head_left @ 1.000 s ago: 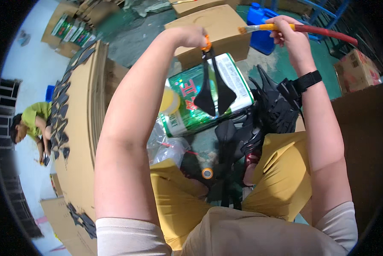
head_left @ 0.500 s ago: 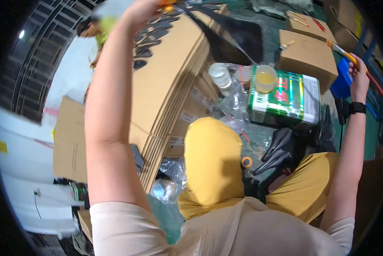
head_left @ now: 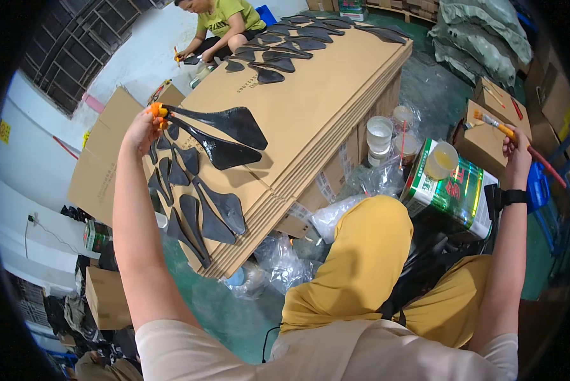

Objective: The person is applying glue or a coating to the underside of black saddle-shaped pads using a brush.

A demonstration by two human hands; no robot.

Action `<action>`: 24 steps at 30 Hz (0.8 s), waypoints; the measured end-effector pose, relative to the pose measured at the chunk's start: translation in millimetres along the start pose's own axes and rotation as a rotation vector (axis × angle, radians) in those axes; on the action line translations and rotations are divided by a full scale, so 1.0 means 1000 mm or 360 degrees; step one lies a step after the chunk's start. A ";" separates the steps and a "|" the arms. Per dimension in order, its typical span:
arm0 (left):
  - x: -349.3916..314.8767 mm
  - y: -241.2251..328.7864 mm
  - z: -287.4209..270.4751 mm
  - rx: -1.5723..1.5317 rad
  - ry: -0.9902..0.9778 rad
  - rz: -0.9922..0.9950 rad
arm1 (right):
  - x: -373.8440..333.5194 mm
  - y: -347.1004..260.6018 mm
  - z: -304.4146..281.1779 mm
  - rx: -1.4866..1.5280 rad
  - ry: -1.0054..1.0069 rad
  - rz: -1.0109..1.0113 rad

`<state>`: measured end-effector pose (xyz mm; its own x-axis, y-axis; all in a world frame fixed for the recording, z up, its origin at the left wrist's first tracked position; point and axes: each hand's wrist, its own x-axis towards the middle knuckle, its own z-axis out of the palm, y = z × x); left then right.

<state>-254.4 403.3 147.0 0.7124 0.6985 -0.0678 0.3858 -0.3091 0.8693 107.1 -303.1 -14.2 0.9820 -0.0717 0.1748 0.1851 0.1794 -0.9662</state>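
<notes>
My left hand [head_left: 144,130], with orange covers on its fingertips, pinches the narrow end of a glossy black V-shaped flat piece [head_left: 224,120]. Its two broad lobes hang over the left part of a cardboard stack [head_left: 323,82]. Beneath and beside it lie several similar black pieces [head_left: 218,213]. Out at the right, my right hand [head_left: 516,152] is closed round a paintbrush [head_left: 506,131], bristles pointing up and left. Nearby, a cup of yellowish liquid [head_left: 442,162] stands on a green and silver tin [head_left: 453,193].
Across the stack a person [head_left: 231,25] in a yellow-green shirt sits holding a brush. More black pieces [head_left: 278,63] cover the stack's far end. Transparent containers [head_left: 379,134] and plastic bags [head_left: 291,263] lie between the stack and my knee. Small cardboard boxes [head_left: 478,143] stand at right.
My left hand has brought the black piece leftward and nearer, over the stack's left part. The view has turned left, and my right hand still holds the brush out at the right.
</notes>
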 end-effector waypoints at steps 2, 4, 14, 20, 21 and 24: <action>-0.001 -0.019 -0.003 -0.0131 -0.0005 -0.0044 | -0.003 0.002 0.011 0.0002 -0.0065 0.0002; -0.004 -0.036 0.005 -0.0343 0.0161 -0.0147 | -0.005 0.004 0.019 -0.0008 -0.0071 -0.0021; -0.067 -0.062 0.158 -0.1702 0.0234 -0.0155 | -0.027 -0.015 0.075 0.0016 -0.0189 -0.0024; -0.093 -0.051 0.241 -0.1774 0.0318 -0.0329 | -0.059 -0.063 0.109 0.0303 -0.0515 -0.0218; -0.095 -0.049 0.250 -0.1784 0.0305 -0.0327 | -0.064 -0.070 0.114 0.0315 -0.0491 -0.0229; -0.101 -0.046 0.274 -0.1792 0.0288 -0.0295 | -0.084 -0.085 0.126 0.0335 -0.0566 -0.0247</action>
<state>-183.7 169.6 -20.6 0.5698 0.7835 -0.2480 -0.3303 0.4946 0.8039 13.6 -188.9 76.7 0.8871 0.2223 0.4045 0.2987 0.3916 -0.8703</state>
